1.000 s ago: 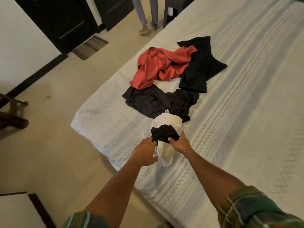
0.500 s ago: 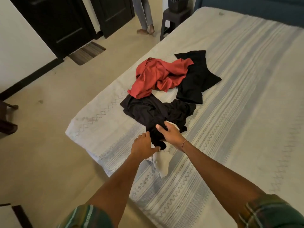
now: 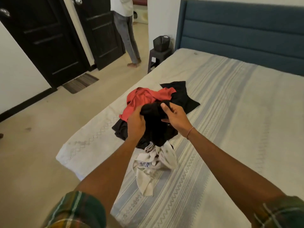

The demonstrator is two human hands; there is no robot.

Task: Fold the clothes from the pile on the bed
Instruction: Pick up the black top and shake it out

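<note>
Your left hand (image 3: 136, 124) and right hand (image 3: 174, 116) both grip one black garment (image 3: 154, 127), raised above the bed (image 3: 230, 112). Left fingers are curled into its upper left edge; the right thumb lies across its top edge, with the other right fingers curled into the cloth below. A thin bracelet (image 3: 190, 132) circles your right wrist. The garment hangs bunched between the two hands, its long axis roughly vertical in the head view, held end uppermost and loose end pointing down toward the bed near you. Whether that lower end touches what lies beneath cannot be told.

Directly below it, toward you, a crumpled white garment (image 3: 154, 163) lies on the striped bedsheet, its long axis running toward the near edge of the bed. Behind your hands a red garment (image 3: 144, 101) lies rumpled, partly hidden by the held cloth. More black clothing (image 3: 182, 97) spreads flat just right of and touching the red piece, and another dark piece (image 3: 120, 130) shows below your left hand.

Beyond the bed stands a blue headboard (image 3: 238, 33). A dark basket (image 3: 161, 41) sits on a small stool (image 3: 158, 60) beside the bed. Another person (image 3: 126, 30) stands near the black doors (image 3: 49, 43), and a striped mat (image 3: 80, 83) lies on the floor.
</note>
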